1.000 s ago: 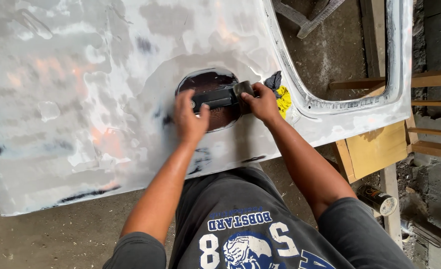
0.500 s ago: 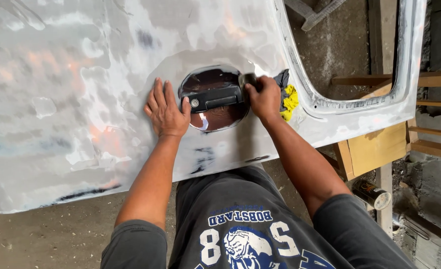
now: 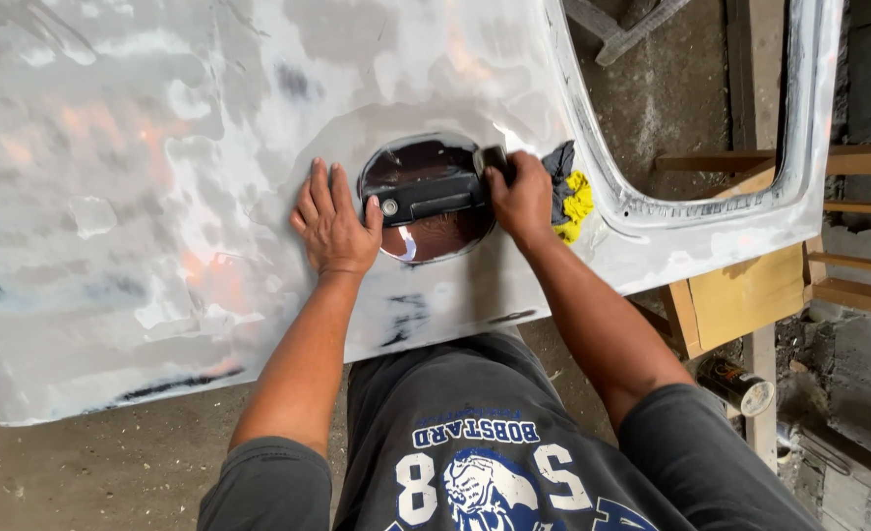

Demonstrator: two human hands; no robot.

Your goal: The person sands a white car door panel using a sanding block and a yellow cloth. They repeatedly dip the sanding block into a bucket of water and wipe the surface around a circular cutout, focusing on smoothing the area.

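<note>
A large car door panel, sanded to patchy grey and white, lies flat in front of me. Near its middle is an oval recess with a black door handle across it. My left hand lies flat on the panel just left of the recess, fingers spread, thumb by the handle's left end. My right hand is closed over the handle's right end and also clutches a dark and yellow rag.
The door's window opening shows the concrete floor below. A wooden stand holds the panel at the right. A small can sits on the floor by a wooden post. My knees are under the panel's near edge.
My left hand let go of the handle and slid left, settling flat on the panel. My right hand stayed on the handle's right end with the rag.
</note>
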